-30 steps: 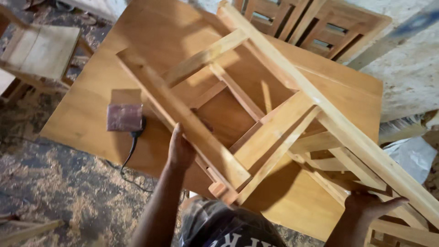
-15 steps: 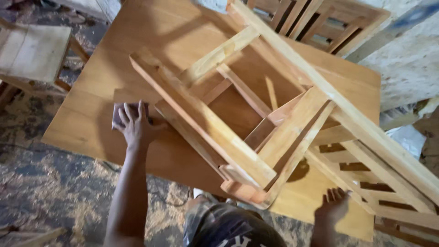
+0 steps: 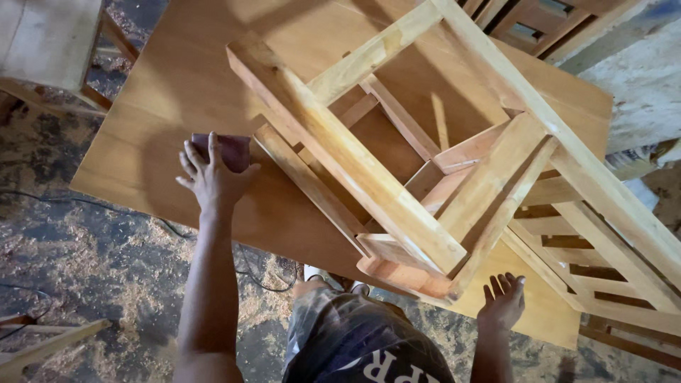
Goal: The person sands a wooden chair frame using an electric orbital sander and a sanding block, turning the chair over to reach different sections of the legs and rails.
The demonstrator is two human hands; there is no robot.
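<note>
Two hands out, neither gripping the chair. My left hand (image 3: pixel 213 181) lies fingers spread over the dark red sanding tool (image 3: pixel 225 150), near the table's (image 3: pixel 163 92) left edge; I judge it just being taken up, sanding not yet begun. My right hand (image 3: pixel 505 301) hovers open and empty below the near right corner, just under the chair. The bare wooden chair (image 3: pixel 397 163) rests tipped over on the tabletop, legs toward me, unfinished pale wood. Containers: none in view. Sawdust covers the floor (image 3: pixel 92 262).

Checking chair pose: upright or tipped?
Tipped. The wooden chair lies on the table, legs toward the camera, seat underside showing.
</note>
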